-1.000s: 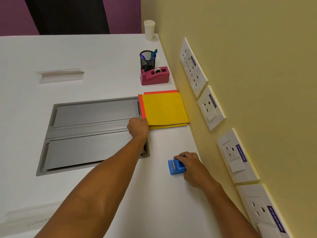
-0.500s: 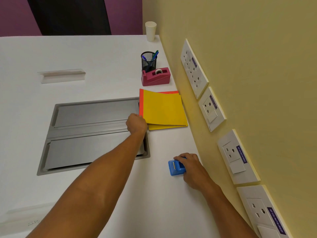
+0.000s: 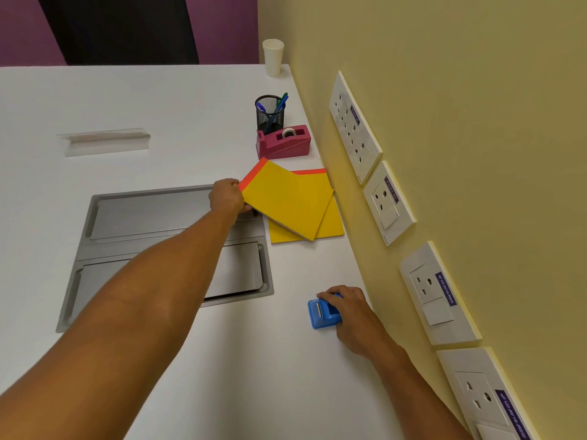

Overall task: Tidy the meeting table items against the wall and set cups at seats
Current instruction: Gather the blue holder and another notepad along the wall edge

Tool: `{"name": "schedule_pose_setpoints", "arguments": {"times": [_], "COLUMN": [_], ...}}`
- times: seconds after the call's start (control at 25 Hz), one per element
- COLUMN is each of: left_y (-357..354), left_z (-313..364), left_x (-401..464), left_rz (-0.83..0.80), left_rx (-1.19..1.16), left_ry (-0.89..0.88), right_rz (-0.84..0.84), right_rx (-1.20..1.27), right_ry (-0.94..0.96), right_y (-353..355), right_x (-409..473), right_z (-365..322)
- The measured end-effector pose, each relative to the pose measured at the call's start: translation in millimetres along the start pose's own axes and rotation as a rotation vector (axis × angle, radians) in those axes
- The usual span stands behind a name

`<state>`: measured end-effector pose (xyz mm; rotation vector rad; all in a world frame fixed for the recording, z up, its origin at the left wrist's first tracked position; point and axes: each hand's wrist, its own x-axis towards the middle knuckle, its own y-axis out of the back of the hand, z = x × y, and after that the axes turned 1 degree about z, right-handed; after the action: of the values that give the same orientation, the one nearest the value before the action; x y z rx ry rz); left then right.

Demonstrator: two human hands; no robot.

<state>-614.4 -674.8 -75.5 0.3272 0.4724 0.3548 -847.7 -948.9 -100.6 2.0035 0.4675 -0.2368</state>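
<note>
1. We see the left hand (image 3: 226, 195) closed on the left edge of a yellow notepad (image 3: 282, 198) with an orange-red binding strip; the pad is tilted and rotated, its lower corner overlapping a second yellow notepad (image 3: 330, 223).
2. The second notepad lies flat on the white table (image 3: 158, 96), just beside the yellow wall (image 3: 444, 90).
3. The right hand (image 3: 349, 312) is curled over a small blue stapler-like item (image 3: 320, 314) resting on the table near the wall; we cannot tell exactly what the item is.
4. Behind the notepads we note a maroon tape dispenser (image 3: 282, 142), and touching or just behind it a black mesh pen holder (image 3: 269, 114) with blue and green pens.
5. A stack of white paper cups (image 3: 273, 57) stands at the far table corner by the wall.
6. A clear acrylic nameplate holder (image 3: 104, 141) sits far left, well apart from the rest.
7. A grey metal cable hatch (image 3: 127, 217) is set into the table under the left forearm.
8. White wall sockets (image 3: 355, 125) carry purple labels; one (image 3: 446, 289) reads roughly "4F UZ AV16 RED", the others are too blurred to read.
</note>
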Motion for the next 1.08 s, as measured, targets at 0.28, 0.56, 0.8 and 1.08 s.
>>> {"name": "schedule_pose_setpoints", "arguments": {"times": [0.28,0.56,0.8,1.08], "left_y": [-3.7,-28.8,-29.9,-51.6], "left_z": [11.0,-4.6,-24.2,-6.3], "left_x": [14.4,-7.9,-19.8,-3.2], "left_rz": [0.016,-0.163,-0.216,-0.101], "left_rx": [0.445,-0.294,0.088,0.194], "left_ry": [-0.334,0.028,-0.253,-0.299], "right_rz": [0.0,0.007,0.014,0.024], "right_rx": [0.007,0.025,0.024,0.024], "right_ry": [0.013,0.019,0.016,0.028], "right_y": [0.7,-0.2,-1.3,-5.0], "right_x": [-0.5,-0.7,-2.1,2.2], "right_z": [1.3,4.7,3.3,7.8]}}
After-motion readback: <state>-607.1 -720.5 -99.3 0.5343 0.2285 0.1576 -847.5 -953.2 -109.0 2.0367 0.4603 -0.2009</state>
